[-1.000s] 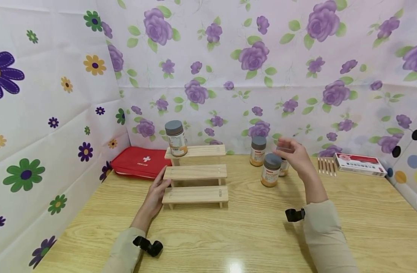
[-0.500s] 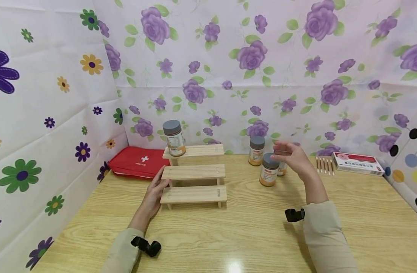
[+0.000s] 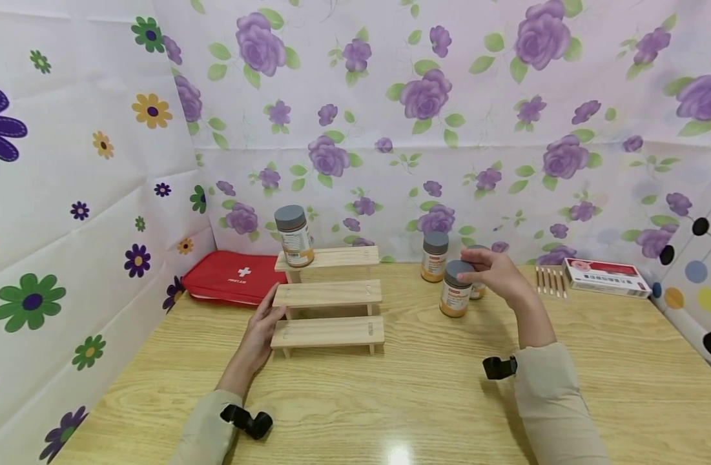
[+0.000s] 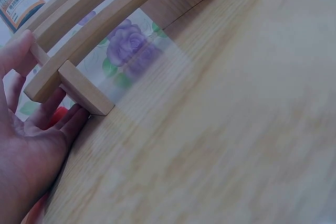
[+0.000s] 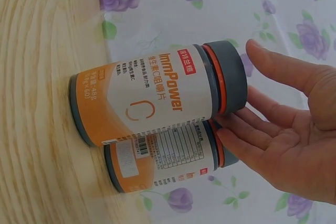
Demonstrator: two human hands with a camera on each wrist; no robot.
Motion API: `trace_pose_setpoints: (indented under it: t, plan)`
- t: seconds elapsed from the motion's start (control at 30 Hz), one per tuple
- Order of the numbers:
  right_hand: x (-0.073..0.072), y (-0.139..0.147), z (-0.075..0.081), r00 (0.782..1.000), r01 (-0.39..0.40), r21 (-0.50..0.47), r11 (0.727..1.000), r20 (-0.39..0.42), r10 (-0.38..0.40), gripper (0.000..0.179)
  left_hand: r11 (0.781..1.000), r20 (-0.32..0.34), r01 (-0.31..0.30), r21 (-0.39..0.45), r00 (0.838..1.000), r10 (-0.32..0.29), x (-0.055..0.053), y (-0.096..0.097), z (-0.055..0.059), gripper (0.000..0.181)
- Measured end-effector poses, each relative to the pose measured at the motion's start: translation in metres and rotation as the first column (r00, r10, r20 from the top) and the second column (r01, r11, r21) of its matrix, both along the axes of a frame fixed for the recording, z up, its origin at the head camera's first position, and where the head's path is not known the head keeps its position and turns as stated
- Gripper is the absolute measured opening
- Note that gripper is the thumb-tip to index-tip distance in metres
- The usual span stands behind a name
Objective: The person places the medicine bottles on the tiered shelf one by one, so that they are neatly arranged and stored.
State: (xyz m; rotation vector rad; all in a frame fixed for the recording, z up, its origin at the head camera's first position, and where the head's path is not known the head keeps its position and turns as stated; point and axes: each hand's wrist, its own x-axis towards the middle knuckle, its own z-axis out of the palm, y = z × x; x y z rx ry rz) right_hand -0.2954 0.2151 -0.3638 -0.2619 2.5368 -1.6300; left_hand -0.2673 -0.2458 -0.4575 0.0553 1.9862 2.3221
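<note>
My left hand (image 3: 259, 336) grips the left end of a three-tier wooden display stand (image 3: 326, 294); in the left wrist view its thumb lies at a tier's edge, fingers behind the leg. One supplement jar (image 3: 296, 240) with a grey cap stands on the top tier's left side. Over on the right, my right hand (image 3: 497, 274) is at the cap of the front jar (image 5: 157, 93), thumb on one side and fingers reaching behind, with a gap between thumb and cap. A second jar (image 5: 163, 156), partly hidden, stands just behind it. Another jar (image 3: 434, 258) is at back left.
A red first-aid pouch (image 3: 239, 276) lies behind the stand's left side. Toward the back right are several cotton swabs (image 3: 550, 282) and a white-and-red box (image 3: 607, 278). Flowered cloth (image 3: 355, 129) hangs behind the wooden table (image 3: 355, 400).
My right hand has lowered and closed in on the front jar's cap, its thumb now beside it. The left hand stays on the stand. The head view has shifted slightly.
</note>
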Motion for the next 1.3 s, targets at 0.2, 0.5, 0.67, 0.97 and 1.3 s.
trace_pose_setpoints:
  t: [0.2,0.5,0.67,0.97,1.3]
  plan:
    - [-0.0024,-0.0012,-0.0032,1.0,0.001,0.02,1.0,-0.011,-0.001,0.07,1.0,-0.005,0.011,0.006,1.0,-0.011,0.001,0.0,0.0011,0.069]
    - [0.0008,-0.0046,-0.004,0.999,-0.007,0.033,0.999,-0.044,0.008,0.07,1.0,0.001,0.019,0.005,1.0,-0.019,0.001,0.0003,0.0009,0.068]
    - [0.0003,-0.0054,-0.0037,0.998,-0.022,0.044,0.999,-0.052,0.024,0.071,1.0,0.004,0.014,0.002,1.0,-0.014,0.0006,-0.0003,0.0007,0.067]
    - [-0.002,-0.0057,-0.0068,0.999,-0.014,0.061,0.998,-0.036,0.017,0.071,1.0,0.005,0.007,0.011,1.0,-0.007,0.0009,-0.0009,-0.0001,0.067]
    - [-0.0024,-0.0042,-0.0075,0.999,-0.017,0.079,0.997,-0.026,0.019,0.074,1.0,0.006,0.005,0.03,1.0,-0.006,-0.0003,0.0004,0.0006,0.067]
